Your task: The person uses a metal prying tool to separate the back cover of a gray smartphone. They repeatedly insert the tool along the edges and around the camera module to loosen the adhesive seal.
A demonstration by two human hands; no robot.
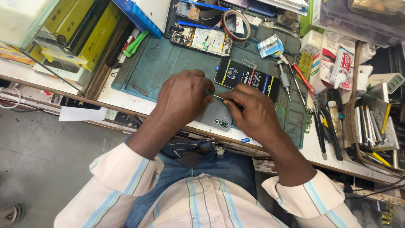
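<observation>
While both hands meet over the near edge of the teal work mat, I see the left hand curled palm-down on the grey phone back cover, fingers bent and pressing it flat; whether any finger hooks under its edge I cannot tell. My right hand is closed in a pinch around a thin metal tool, whose tip points toward the left fingers, just above the cover. The cover lies beneath and between the two hands, its camera cut-out toward me. Just beyond the right hand's knuckles rests a black phone battery. Farther out past the left hand lies an opened phone with its circuit board showing. Right of the right hand, a screwdriver lies on the mat.
</observation>
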